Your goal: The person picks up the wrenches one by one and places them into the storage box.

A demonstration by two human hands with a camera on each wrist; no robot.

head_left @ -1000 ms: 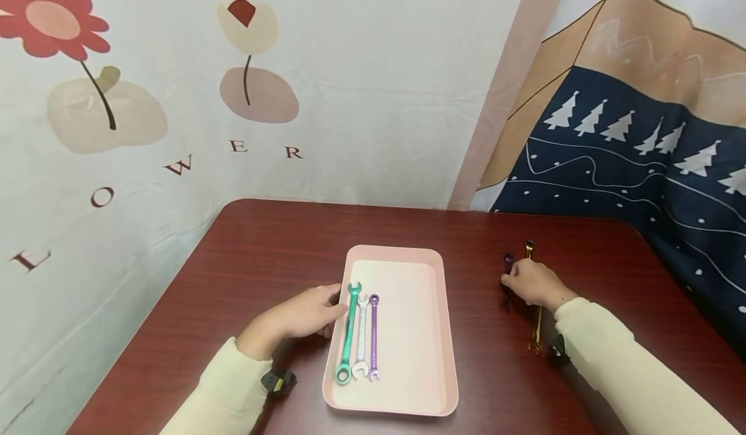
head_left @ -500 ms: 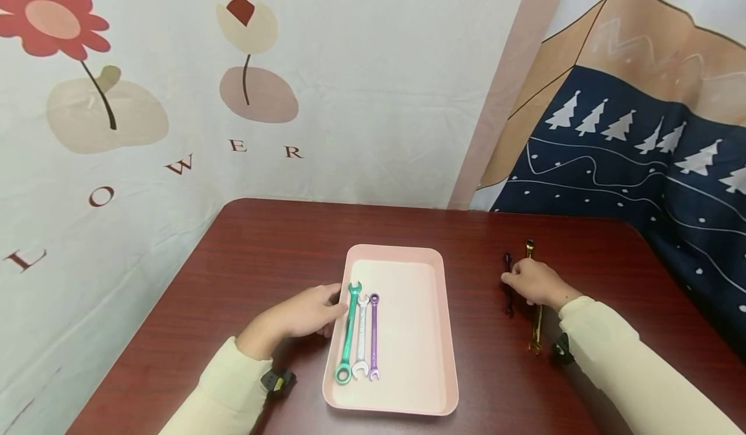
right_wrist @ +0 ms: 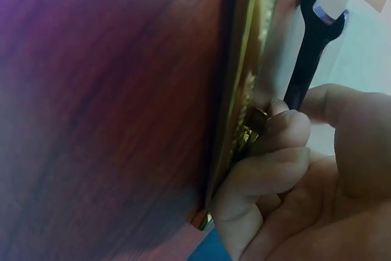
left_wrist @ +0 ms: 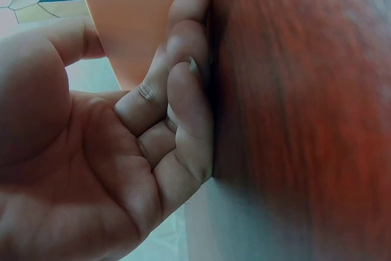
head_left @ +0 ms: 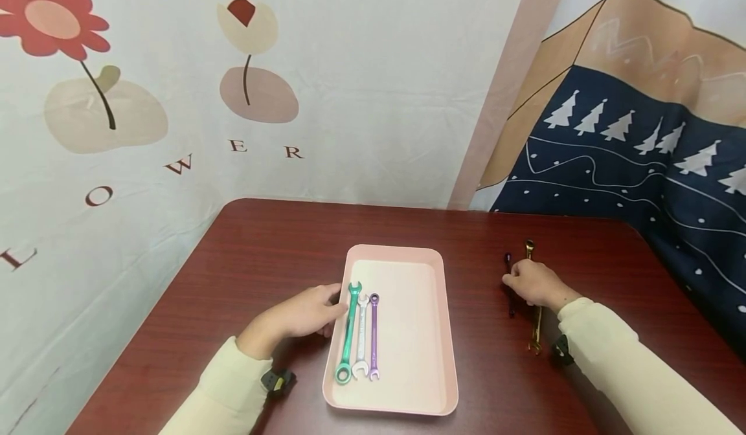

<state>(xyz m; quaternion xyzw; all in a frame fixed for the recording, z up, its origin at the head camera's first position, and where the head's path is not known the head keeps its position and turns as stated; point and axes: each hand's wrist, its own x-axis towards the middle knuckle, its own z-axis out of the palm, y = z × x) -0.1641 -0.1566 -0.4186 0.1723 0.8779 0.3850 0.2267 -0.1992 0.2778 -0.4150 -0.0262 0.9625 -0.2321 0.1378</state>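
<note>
Head view is showing the whole layout: pink tray (head_left: 408,331) mid-worktop (head_left: 262,260) with green wrench (head_left: 348,334), white wrench (head_left: 361,338) and purple wrench (head_left: 373,334) lying side by side along its left side. Left hand (head_left: 303,315) is resting at the tray's left rim, holding nothing. Right hand (head_left: 536,284) is sitting well right of the tray over a dark wrench (head_left: 509,286) and a gold wrench (head_left: 533,325).

Right wrist view is adding the grip detail: fingers (right_wrist: 275,145) curled, pinching the dark wrench (right_wrist: 308,53), open end poking out, gold wrench (right_wrist: 250,77) flat on the worktop just beside. Left wrist view is showing fingers (left_wrist: 183,90) loosely curled against the worktop by the tray (left_wrist: 140,4).

Versus 1.0 s ago: dark wrench is sitting slightly straighter; left hand unchanged.

Right hand is hiding the middles of both wrenches in the head view; wrist views are blurry.
</note>
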